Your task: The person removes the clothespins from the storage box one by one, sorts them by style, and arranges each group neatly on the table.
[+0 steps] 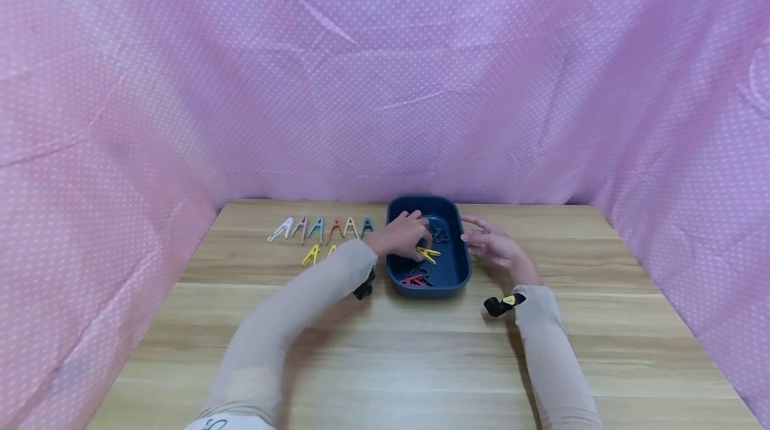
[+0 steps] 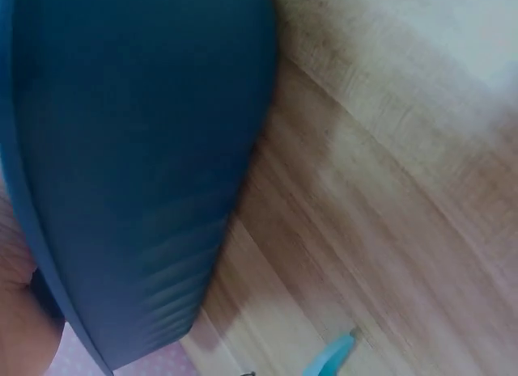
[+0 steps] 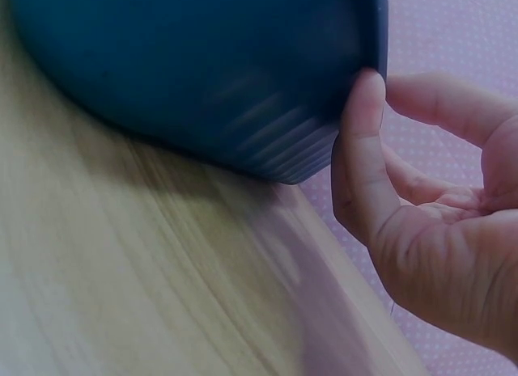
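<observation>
A dark blue plastic bin (image 1: 460, 276) stands on the table, with clothespins inside. My left hand (image 1: 400, 236) reaches over its left wall, thumb and fingers bent around the head of a yellow clothespin (image 1: 430, 255). A red clothespin (image 1: 414, 279) lies near the bin's front end beside dark ones, and another dark clothespin (image 1: 440, 235) lies farther back. At the right wall, my right hand (image 1: 494, 246) touches the rim with extended fingertips, also seen in the right wrist view. The bin's outer wall (image 2: 146, 149) fills much of the left wrist view and hides most of the left hand.
Left of the bin, a row of clothespins includes a white one (image 1: 281, 229), a light blue one (image 1: 316, 227) and an orange one (image 1: 335, 229). Yellow clothespins (image 1: 310, 255) lie in front of them, partly covered by my left sleeve (image 1: 301, 303). Pink dotted cloth (image 1: 385, 82) surrounds the wooden table (image 1: 409, 363).
</observation>
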Motion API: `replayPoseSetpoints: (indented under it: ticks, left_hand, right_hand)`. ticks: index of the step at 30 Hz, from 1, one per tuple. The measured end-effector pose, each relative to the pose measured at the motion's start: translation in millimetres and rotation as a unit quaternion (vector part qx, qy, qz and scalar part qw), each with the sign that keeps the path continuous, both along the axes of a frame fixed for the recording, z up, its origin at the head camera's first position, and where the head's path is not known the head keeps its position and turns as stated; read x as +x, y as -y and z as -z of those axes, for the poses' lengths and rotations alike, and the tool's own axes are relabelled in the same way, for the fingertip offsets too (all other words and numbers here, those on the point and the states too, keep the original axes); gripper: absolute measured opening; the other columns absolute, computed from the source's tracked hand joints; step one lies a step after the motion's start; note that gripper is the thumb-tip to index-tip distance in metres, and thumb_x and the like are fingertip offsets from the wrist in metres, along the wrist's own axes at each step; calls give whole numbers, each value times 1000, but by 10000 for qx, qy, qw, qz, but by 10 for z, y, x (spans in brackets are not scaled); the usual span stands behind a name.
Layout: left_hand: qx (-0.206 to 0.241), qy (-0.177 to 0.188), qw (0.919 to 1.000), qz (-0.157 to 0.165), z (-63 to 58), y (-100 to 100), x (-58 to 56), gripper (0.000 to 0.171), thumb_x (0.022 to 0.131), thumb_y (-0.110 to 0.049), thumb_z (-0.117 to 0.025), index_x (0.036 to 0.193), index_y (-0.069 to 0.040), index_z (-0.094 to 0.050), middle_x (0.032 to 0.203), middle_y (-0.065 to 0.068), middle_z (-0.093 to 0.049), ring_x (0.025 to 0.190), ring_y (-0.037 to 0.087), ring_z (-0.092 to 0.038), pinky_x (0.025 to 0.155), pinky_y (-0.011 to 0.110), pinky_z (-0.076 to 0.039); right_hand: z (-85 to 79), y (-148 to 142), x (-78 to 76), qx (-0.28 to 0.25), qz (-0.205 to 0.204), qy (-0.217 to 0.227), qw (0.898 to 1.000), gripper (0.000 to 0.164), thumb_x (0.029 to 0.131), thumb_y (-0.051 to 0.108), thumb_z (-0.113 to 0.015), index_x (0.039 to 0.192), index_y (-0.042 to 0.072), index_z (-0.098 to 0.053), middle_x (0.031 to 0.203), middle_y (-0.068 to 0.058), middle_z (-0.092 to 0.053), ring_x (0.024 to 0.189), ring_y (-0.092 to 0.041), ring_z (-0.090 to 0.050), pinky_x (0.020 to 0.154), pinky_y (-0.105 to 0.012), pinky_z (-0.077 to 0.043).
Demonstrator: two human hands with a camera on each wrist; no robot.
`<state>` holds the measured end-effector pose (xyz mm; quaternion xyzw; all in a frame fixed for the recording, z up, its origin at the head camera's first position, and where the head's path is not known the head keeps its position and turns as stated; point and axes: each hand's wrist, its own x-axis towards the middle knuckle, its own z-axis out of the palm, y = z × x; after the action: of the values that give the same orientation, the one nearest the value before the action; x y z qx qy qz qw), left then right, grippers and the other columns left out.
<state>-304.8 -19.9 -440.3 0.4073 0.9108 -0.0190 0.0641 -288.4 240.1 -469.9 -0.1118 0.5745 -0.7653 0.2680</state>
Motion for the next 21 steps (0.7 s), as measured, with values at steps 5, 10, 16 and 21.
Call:
replayPoseSetpoints:
  ticks: [5,10,16,21]
  left_hand:
    - [-90,10,9997,217,-51,-83,56,30,87,-45,-77,111,-27,-76,122,-2,-62,109,19,-45,98,40,-41]
    - [-360,-53,9985,411,-37,-198,108,37,87,-43,-78,120,-27,-73,132,1,-60,121,21,-46,114,54,-38]
    - [-616,-139,9969,472,-52,-266,130,38,88,-43,-78,122,-26,-73,130,0,-61,122,21,-46,115,53,-38]
    - [-666,-294,9962,487,-80,-272,118,37,88,-44,-78,120,-26,-73,128,-1,-61,121,21,-46,114,50,-39]
  right_hand:
    - [-11,-2,-5,54,5,-13,10000,60,103,-9,-42,157,0,-17,105,2,-75,94,-7,-70,85,-23,-57]
    - [31,2,-42,247,-46,-98,9996,61,104,-7,-43,158,0,-16,107,2,-74,96,-7,-70,87,-23,-57]
    - [41,-13,-39,214,-104,-140,9996,59,104,-7,-41,157,1,-18,106,4,-73,94,-6,-69,87,-22,-56]
    - [16,-26,-39,155,-102,-190,9996,62,104,-7,-43,159,-2,-14,103,3,-74,95,-7,-70,88,-24,-57]
